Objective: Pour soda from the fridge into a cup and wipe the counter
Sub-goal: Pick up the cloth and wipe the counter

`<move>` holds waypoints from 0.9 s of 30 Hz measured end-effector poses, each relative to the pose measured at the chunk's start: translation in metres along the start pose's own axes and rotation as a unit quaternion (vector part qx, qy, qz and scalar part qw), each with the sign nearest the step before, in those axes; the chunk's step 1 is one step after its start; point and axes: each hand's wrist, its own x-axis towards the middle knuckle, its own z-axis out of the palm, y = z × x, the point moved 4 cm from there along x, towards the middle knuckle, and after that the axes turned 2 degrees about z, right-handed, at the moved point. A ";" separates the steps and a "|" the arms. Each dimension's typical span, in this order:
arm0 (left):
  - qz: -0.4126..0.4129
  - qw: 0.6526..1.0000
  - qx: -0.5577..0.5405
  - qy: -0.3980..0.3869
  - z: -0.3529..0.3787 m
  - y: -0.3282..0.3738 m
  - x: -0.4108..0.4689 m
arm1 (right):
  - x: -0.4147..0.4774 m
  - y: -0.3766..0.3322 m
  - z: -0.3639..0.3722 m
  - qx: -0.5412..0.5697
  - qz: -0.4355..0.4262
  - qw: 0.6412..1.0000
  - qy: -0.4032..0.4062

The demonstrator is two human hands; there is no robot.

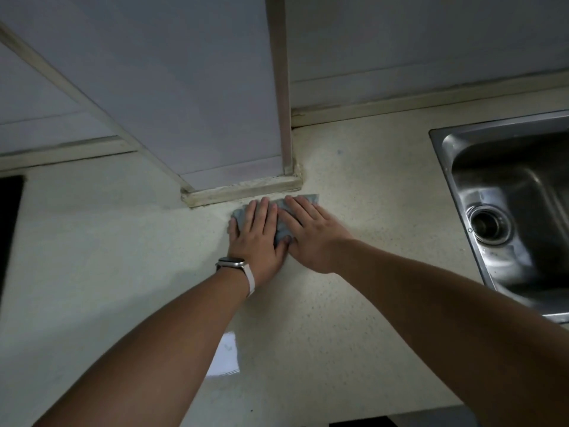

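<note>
Blackness fills a narrow opening (9,223) at the far left edge, set into the back of the counter (107,241); the counter is pale cream with fine dark speckles and runs across the whole width of the view; behind it rises a grey tiled wall (55,87), met along the base by a grubby cream trim strip; a boxed-in column (215,103) juts forward from that wall near the middle, its foot edged with the same stained trim; a bright patch of glare (226,355) lies on the counter nearer the person, just beside the left forearm; the left wrist wears a watch (234,262) on a pale strap; the left hand (258,241) lies palm down on the cloth (281,232), fingers straight and held close together, pointing toward the foot of the column, thumb angled out toward the other hand; the cloth is blue-grey and lies flat on the counter just in front of the column's trim, mostly hidden under the two hands, with a corner showing past the fingertips on the right and an edge showing left of the left hand; the right hand (311,235) presses flat on the cloth's right part, fingers straight and close together, slanting up and to the left, thumb lying near the left thumb; both forearms are bare and stretched forward; at the far right a stainless steel sink (443,167) is sunk into the counter, well apart from the hands, with a round drain (489,226) in its basin and water droplets on the metal.
</note>
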 end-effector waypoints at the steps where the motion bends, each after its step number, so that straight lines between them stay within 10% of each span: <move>1: 0.002 1.000 0.002 0.000 0.000 -0.001 0.001 | 0.001 -0.001 0.000 0.000 0.002 1.000 0.004; 27: -0.013 1.000 0.015 -0.021 0.036 0.033 -0.149 | -0.124 -0.063 0.060 -0.016 -0.008 1.000 -0.005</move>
